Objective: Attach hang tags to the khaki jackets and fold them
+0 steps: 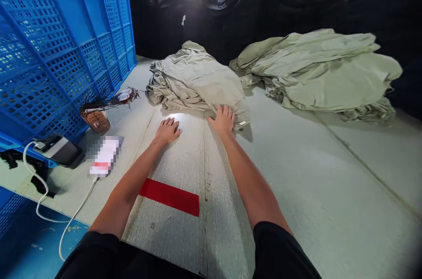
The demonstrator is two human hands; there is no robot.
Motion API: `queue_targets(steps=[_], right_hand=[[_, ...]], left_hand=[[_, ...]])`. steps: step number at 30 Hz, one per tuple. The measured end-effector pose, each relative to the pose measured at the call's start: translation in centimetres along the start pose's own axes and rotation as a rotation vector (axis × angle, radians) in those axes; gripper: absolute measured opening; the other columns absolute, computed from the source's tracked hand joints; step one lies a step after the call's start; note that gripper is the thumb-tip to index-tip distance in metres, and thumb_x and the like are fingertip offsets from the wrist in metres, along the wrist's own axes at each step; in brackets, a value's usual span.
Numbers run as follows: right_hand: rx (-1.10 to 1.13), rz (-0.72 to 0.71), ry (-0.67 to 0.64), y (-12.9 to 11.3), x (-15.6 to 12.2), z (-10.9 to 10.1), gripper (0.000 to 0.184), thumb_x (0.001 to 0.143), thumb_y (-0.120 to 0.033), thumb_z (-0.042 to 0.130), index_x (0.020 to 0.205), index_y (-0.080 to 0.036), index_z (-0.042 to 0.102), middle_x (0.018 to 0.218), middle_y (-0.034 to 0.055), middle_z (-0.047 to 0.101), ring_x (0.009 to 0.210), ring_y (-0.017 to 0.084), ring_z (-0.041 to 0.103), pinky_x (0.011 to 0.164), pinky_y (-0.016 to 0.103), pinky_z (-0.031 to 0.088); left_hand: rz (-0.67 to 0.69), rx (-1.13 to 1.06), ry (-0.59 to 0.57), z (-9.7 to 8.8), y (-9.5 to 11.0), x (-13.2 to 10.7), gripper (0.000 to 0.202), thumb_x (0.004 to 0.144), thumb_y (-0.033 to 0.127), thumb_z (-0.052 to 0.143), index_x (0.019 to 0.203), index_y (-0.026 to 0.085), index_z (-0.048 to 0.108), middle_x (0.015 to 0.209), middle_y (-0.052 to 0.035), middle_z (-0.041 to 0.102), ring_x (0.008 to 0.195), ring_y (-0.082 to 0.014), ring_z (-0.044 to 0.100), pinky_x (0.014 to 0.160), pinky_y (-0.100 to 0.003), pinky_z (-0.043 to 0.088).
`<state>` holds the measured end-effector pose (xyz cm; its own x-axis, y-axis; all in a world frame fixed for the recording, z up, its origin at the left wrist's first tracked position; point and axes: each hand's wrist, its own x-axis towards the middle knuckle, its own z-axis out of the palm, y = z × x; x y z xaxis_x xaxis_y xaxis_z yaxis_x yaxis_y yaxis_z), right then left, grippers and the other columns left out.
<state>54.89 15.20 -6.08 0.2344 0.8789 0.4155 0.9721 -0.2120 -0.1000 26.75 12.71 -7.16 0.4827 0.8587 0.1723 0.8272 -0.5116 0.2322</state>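
A crumpled heap of beige cloth lies on the pale tabletop in front of me. My right hand rests with spread fingers on the near edge of this cloth. Just short of the heap, my left hand lies flat on the table, its fingers stretched out and holding nothing. A second, greener heap of cloth sits farther right, apart from both hands. Red tape is stuck to the table between my forearms.
At the left rises a tall blue plastic crate. Near it lie a power bank, a phone with a white cable, a brown object and dark wiry strands. Large black bags line the back.
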Motion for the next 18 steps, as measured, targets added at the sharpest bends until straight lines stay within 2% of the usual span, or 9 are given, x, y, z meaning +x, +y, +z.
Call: queue_targets(steps=[4, 6, 7, 9, 11, 14, 16, 18], right_hand=[[-0.045, 0.014, 0.03, -0.3, 1.9, -0.1, 0.086, 0.085, -0.044, 0.059, 0.155, -0.013, 0.019, 0.16, 0.0233, 0.017, 0.145, 0.039, 0.012, 0.112, 0.061, 0.015], [-0.046, 0.041, 0.036, 0.0, 3.3, -0.8, 0.085, 0.085, -0.039, 0.061, 0.155, -0.014, 0.019, 0.16, 0.0245, 0.015, 0.144, 0.039, 0.014, 0.112, 0.061, 0.017], [-0.027, 0.066, 0.029, 0.2, 4.1, -1.3, 0.081, 0.087, -0.037, 0.06, 0.155, -0.014, 0.022, 0.158, 0.0254, 0.019, 0.143, 0.038, 0.019, 0.111, 0.059, 0.02], [0.064, 0.133, -0.026, 0.7, 6.1, -2.8, 0.064, 0.093, -0.031, 0.051, 0.151, -0.014, 0.031, 0.148, 0.0266, 0.037, 0.134, 0.034, 0.037, 0.107, 0.053, 0.029], [0.183, 0.197, -0.101, 1.1, 8.3, -4.7, 0.051, 0.096, -0.024, 0.04, 0.145, -0.013, 0.041, 0.129, 0.0234, 0.055, 0.117, 0.028, 0.053, 0.1, 0.045, 0.037], [0.335, 0.244, -0.129, 1.3, 11.0, -8.6, 0.046, 0.094, -0.018, 0.034, 0.136, -0.013, 0.051, 0.108, 0.0169, 0.065, 0.099, 0.024, 0.06, 0.092, 0.04, 0.043], [0.483, 0.248, -0.042, 1.5, 11.7, -11.7, 0.043, 0.092, -0.018, 0.034, 0.13, -0.014, 0.055, 0.104, 0.0141, 0.066, 0.095, 0.023, 0.06, 0.09, 0.038, 0.045], [0.661, 0.263, 0.133, 2.3, 10.9, -15.1, 0.038, 0.091, -0.022, 0.034, 0.12, -0.016, 0.058, 0.104, 0.0116, 0.065, 0.096, 0.022, 0.058, 0.09, 0.038, 0.046]], left_hand=[[0.007, 0.006, 0.007, 0.5, 0.0, -0.4, 0.054, 0.098, 0.042, 0.034, 0.144, 0.016, 0.047, 0.156, -0.0134, 0.038, 0.147, -0.0287, 0.028, 0.12, -0.045, 0.02], [0.004, 0.015, -0.002, 0.3, 0.3, -0.4, 0.054, 0.098, 0.043, 0.034, 0.143, 0.015, 0.048, 0.155, -0.0144, 0.038, 0.146, -0.0296, 0.028, 0.121, -0.046, 0.02], [-0.004, 0.019, -0.012, 0.0, 0.5, -0.2, 0.054, 0.098, 0.043, 0.036, 0.143, 0.016, 0.048, 0.155, -0.0147, 0.038, 0.146, -0.0302, 0.029, 0.12, -0.046, 0.02], [-0.036, 0.017, -0.044, -1.1, 1.2, 0.9, 0.055, 0.097, 0.042, 0.04, 0.145, 0.017, 0.045, 0.157, -0.0149, 0.035, 0.143, -0.0311, 0.033, 0.117, -0.047, 0.026], [-0.068, 0.005, -0.08, -2.8, 2.1, 3.1, 0.057, 0.096, 0.038, 0.042, 0.149, 0.018, 0.041, 0.16, -0.0145, 0.029, 0.142, -0.0313, 0.035, 0.114, -0.045, 0.032], [-0.085, -0.013, -0.145, -5.6, 3.4, 7.4, 0.062, 0.095, 0.034, 0.042, 0.154, 0.017, 0.032, 0.162, -0.0143, 0.024, 0.145, -0.0307, 0.029, 0.115, -0.043, 0.031], [-0.096, -0.022, -0.232, -7.1, 4.0, 10.1, 0.066, 0.095, 0.034, 0.042, 0.156, 0.015, 0.026, 0.163, -0.0147, 0.021, 0.148, -0.0309, 0.024, 0.118, -0.044, 0.027], [-0.117, -0.02, -0.336, -7.9, 4.3, 12.0, 0.073, 0.092, 0.036, 0.048, 0.158, 0.017, 0.022, 0.164, -0.015, 0.017, 0.15, -0.0326, 0.02, 0.118, -0.047, 0.025]])
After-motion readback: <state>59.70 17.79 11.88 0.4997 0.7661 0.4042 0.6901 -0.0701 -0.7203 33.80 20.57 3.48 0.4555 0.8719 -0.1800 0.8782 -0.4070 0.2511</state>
